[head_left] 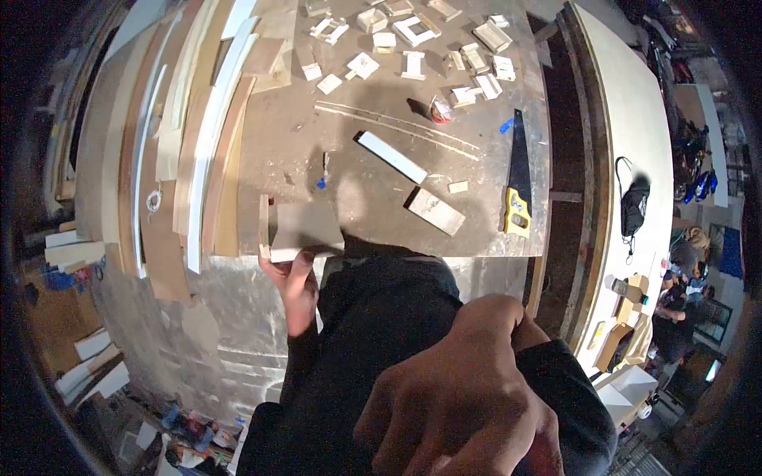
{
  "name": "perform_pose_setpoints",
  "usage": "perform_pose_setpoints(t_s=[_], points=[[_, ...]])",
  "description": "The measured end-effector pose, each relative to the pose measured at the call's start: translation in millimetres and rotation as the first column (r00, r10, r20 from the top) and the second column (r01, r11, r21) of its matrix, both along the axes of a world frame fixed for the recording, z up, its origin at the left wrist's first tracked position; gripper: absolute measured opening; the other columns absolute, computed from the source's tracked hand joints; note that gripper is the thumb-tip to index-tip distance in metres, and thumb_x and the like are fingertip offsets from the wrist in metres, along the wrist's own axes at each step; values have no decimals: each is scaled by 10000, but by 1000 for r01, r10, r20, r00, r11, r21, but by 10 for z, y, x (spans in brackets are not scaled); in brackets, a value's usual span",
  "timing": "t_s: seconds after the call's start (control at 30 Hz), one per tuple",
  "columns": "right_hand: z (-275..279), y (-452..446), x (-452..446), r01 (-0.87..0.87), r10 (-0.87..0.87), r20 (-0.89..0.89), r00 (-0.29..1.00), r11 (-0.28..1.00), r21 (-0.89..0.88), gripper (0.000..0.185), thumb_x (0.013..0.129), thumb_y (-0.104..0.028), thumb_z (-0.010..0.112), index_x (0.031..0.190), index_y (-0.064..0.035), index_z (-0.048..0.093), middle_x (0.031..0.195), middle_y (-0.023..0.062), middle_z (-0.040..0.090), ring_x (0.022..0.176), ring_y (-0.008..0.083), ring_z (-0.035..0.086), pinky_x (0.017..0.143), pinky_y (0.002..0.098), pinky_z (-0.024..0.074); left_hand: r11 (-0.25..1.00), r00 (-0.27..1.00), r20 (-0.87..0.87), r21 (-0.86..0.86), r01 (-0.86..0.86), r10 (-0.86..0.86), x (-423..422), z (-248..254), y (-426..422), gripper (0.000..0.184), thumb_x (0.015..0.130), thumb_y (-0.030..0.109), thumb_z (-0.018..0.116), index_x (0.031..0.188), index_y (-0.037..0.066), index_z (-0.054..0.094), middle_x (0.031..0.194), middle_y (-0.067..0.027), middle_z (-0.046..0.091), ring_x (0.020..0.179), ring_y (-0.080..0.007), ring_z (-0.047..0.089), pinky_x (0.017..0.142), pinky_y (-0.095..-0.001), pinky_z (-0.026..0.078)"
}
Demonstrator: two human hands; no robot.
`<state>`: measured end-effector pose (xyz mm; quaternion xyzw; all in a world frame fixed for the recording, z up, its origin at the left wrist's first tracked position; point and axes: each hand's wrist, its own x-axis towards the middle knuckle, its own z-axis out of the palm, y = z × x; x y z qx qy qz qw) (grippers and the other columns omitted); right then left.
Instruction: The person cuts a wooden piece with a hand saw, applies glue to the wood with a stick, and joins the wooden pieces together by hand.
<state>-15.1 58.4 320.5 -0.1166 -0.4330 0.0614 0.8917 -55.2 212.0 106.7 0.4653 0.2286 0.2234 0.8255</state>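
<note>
At the table's near edge, my left hand (298,285) grips a small wooden assembly (308,224), with a flat square panel and an upright strip along its left side. The thumb presses on its front edge and the other fingers are mostly hidden. My right hand (468,389) is raised close to the camera, its back towards me and the fingers curled; whatever they may hold is hidden. On the table beyond lie a white strip (392,156), a wood block (435,211) and a handsaw (517,174) with a yellow handle. A small tool with a blue end (322,181) lies past the left hand.
Several small wooden pieces and frames (416,30) are spread over the table's far side. Long boards and strips (218,119) lie along the left. Thin sticks (397,127) and a small red-and-white container (440,109) are mid-table. A black pouch (633,208) rests on the right-hand bench (615,103).
</note>
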Motion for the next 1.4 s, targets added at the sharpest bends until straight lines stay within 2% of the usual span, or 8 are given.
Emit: perform_pose_setpoints(t_s=[0.1,0.37,0.63,0.87,1.07,1.17,1.23,1.4], points=[[-45,-151,3,4,-5,4,1000,1000,22,874,878,-641,631,1268,136,539,906,272,702,663,313,735,537,387,601,993,994,-13,39,112,-111,-38,11,-75,730,880,65,678,1499,126,298,1379,-68,488,1245,-223,492,1098,-383,351],[-143,-511,25,-91,86,46,995,990,112,809,831,-609,701,1239,78,568,955,249,705,642,305,717,524,361,588,997,995,-85,48,63,-59,-4,-49,-368,679,889,177,732,1445,110,348,1015,-3,535,821,-93,506,709,-221,450],[-222,-686,238,-476,449,235,862,877,70,752,785,-576,771,1210,19,596,1003,226,708,621,297,700,511,336,576,996,995,-66,-42,74,-76,27,-19,-487,703,843,-17,689,1434,127,338,1214,-34,529,914,-115,517,824,-261,456],[-533,-1122,47,167,-77,216,973,884,-436,500,844,-414,739,1101,4,641,930,174,718,660,248,704,561,310,560,993,992,-48,28,118,-117,-71,-347,-186,663,873,20,677,1445,110,353,1276,-43,534,995,-138,545,894,-297,453],[-687,-1775,529,628,-527,423,737,301,-718,225,900,-231,721,917,-8,710,827,116,733,660,193,699,591,290,542,983,999,-23,174,52,-49,53,-206,-298,750,899,235,683,1517,98,282,1447,-96,443,1281,-240,483,1095,-412,378],[-1625,-1948,1209,435,-772,326,546,-71,-898,91,928,-77,681,938,-6,736,828,85,746,712,142,695,629,264,528,997,1000,0,71,23,-23,83,-65,-283,862,831,122,709,1554,84,240,1575,-110,330,1399,-270,376,1180,-432,268],[-2814,-2428,1352,365,-538,590,601,-472,-802,222,834,-25,710,1052,-63,736,949,120,746,772,236,716,693,306,543,995,999,-39,92,31,-27,69,-105,-223,922,821,169,725,1573,76,200,1627,-116,252,1430,-277,345,1192,-440,250],[-4284,-2652,948,295,-276,614,740,-687,-664,501,789,-104,715,1279,-180,635,1377,98,557,1239,318,537,986,440,507,996,999,-41,85,24,-20,120,-36,-273,909,823,179,732,1567,70,221,1637,-122,240,1440,-269,339,1198,-438,240]])
